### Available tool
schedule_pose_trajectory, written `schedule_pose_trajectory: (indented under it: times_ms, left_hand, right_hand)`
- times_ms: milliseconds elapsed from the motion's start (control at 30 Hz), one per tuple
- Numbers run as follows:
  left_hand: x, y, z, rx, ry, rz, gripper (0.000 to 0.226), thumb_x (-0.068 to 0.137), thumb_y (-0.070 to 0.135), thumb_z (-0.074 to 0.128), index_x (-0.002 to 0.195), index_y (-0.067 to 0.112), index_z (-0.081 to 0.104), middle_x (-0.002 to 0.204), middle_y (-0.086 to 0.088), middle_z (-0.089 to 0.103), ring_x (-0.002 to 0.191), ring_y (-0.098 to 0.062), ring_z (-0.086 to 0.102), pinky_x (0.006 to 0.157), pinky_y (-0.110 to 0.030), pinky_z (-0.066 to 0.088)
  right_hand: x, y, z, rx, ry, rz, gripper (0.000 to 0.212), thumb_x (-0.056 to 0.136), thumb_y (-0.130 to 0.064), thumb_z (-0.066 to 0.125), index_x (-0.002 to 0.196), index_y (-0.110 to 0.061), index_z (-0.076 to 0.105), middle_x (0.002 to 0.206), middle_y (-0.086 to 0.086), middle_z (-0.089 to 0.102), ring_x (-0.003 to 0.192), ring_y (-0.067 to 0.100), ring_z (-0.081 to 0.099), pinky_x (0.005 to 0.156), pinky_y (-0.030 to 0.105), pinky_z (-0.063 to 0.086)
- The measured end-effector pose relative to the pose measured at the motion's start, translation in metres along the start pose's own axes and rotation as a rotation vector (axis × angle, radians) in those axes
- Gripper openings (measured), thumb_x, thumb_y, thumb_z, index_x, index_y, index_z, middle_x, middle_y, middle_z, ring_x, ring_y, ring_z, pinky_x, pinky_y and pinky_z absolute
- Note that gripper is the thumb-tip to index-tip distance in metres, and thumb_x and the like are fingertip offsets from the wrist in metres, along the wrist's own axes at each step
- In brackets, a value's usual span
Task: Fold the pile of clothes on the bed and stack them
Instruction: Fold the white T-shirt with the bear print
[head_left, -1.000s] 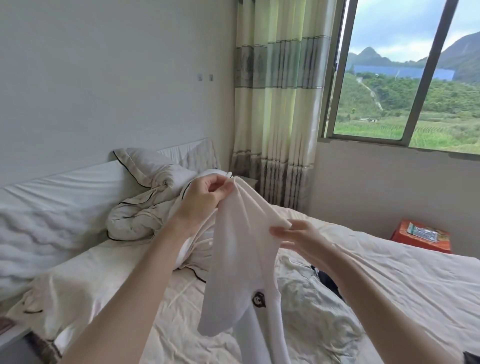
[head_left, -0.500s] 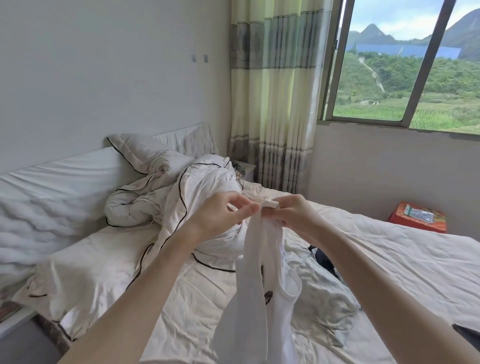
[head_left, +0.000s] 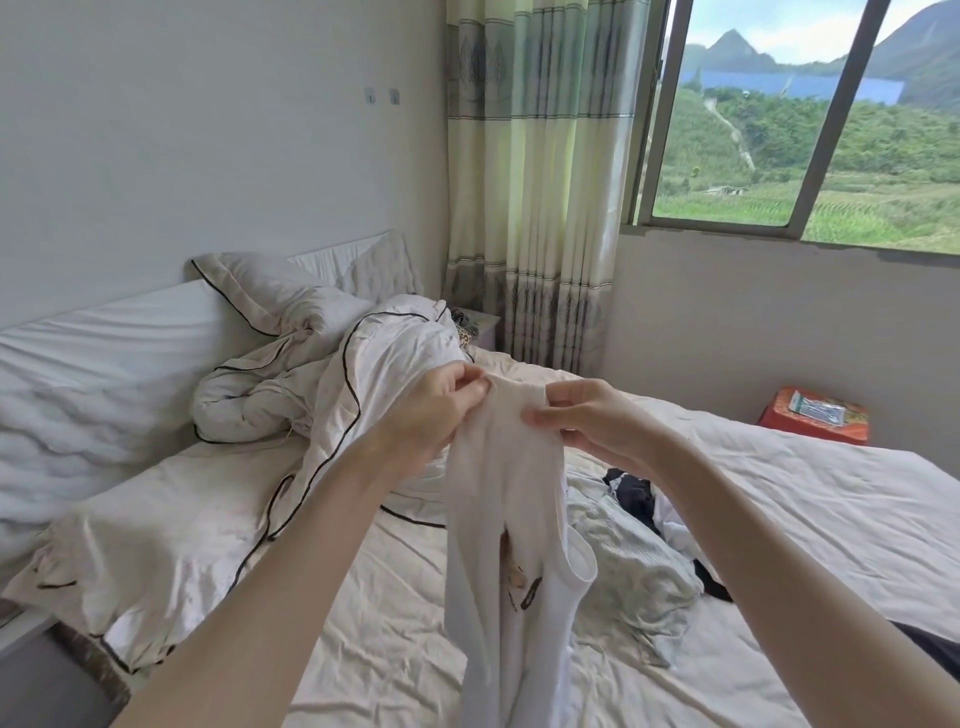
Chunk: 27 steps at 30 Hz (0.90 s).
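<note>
Two hands, left (head_left: 436, 410) | right (head_left: 587, 421) | pinch one white top (head_left: 506, 519)

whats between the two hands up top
In the head view, a short span of the white top's upper edge runs between the left hand and the right hand; both pinch it, nothing else lies there.
</note>
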<state>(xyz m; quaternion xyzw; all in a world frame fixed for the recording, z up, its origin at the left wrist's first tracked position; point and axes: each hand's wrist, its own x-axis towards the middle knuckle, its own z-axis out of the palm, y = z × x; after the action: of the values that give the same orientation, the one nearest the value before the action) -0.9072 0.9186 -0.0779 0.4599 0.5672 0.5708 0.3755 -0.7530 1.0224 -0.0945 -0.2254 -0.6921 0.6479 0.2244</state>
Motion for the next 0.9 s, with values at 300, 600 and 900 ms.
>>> schedule_pose_trajectory:
  times_ms: [300,600,900]
  left_hand:
    - [0.007,0.023,-0.048,-0.166,0.098,0.093,0.02,0.098,0.0,0.04,0.089,0.007,0.057,0.082,-0.006,0.059,0.076,-0.011,0.056,0.072,-0.019,0.047]
    - [-0.029,-0.036,-0.117,0.536,0.095,-0.102,0.008,0.091,0.017,0.06,0.089,0.021,0.067,0.085,0.006,0.068,0.075,-0.001,0.059,0.065,-0.005,0.045]
    - [-0.098,-0.034,-0.13,0.479,0.58,0.073,0.017,0.092,0.014,0.058,0.078,0.023,0.064,0.07,0.005,0.056,0.06,0.001,0.048,0.056,-0.006,0.037]
  right_hand:
    - [-0.04,0.099,-0.02,-0.629,0.095,0.255,0.031,0.084,-0.016,0.07,0.06,-0.007,0.051,0.059,0.007,0.043,0.062,0.018,0.038,0.057,0.03,0.027]
    - [-0.039,0.089,-0.036,-0.449,0.34,0.165,0.012,0.085,-0.008,0.065,0.075,-0.001,0.066,0.071,0.009,0.053,0.07,0.017,0.046,0.068,0.029,0.034]
    - [-0.056,0.038,-0.017,-0.214,0.019,0.076,0.022,0.083,-0.022,0.067,0.074,-0.007,0.053,0.066,0.004,0.044,0.059,0.014,0.042,0.052,0.023,0.03]
